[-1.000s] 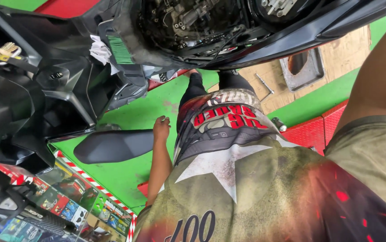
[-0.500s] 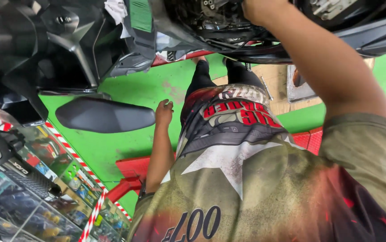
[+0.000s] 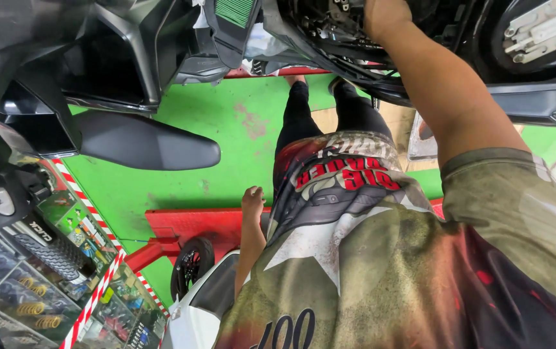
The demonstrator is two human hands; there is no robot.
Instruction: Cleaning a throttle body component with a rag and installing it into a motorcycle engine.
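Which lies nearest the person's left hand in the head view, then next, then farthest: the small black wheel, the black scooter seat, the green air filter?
From the left hand:
1. Small black wheel, just below-left, by the red lift.
2. Black scooter seat, up-left.
3. Green air filter, at the top edge.

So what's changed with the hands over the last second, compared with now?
The right hand has come into view and reached up into the motorcycle's engine bay; a second ago only the arm showed at the edge. What it grips is hidden. The left hand has stayed hanging at the person's side, holding nothing. The black seat and green floor are unchanged.
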